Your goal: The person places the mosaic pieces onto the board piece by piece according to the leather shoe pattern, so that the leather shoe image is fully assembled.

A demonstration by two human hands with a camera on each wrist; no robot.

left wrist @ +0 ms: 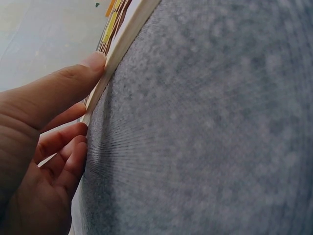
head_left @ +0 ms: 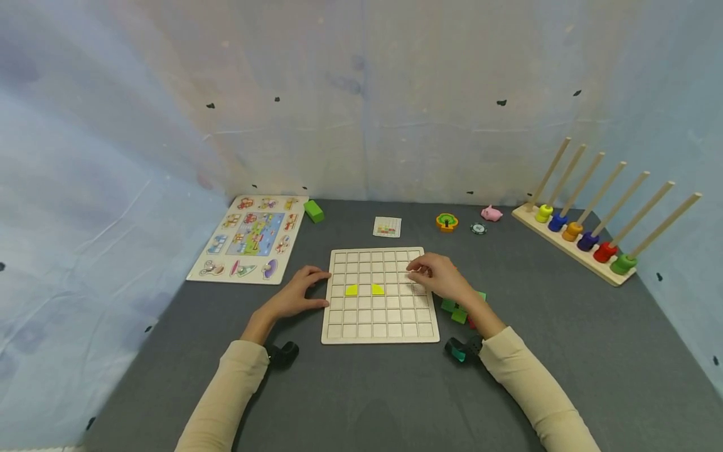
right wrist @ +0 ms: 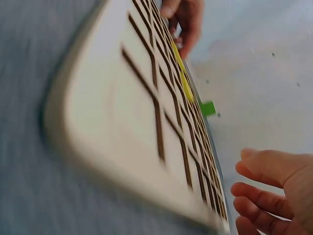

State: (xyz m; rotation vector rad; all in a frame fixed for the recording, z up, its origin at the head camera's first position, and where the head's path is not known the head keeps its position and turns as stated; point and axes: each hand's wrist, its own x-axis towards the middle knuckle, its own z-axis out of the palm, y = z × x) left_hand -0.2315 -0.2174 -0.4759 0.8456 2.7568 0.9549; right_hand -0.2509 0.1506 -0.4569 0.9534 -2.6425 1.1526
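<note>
A pale wooden grid board lies flat on the dark table, with two yellow pieces, one left and one right, in separate squares of one row. Along the board's left edge, my left hand rests thumb and fingertips spread apart; the left wrist view shows the thumb touching the rim. My right hand hovers over the board's right side. Its fingers are loosely bent, and no piece shows between them. Green pieces lie beside the board, partly hidden under my right forearm, with a bit of red among them.
Behind the board lies a small printed card. A picture puzzle and a green block sit left. Toward the right are a tree toy, a round chip, a pink pig and a peg stand with coloured rings.
</note>
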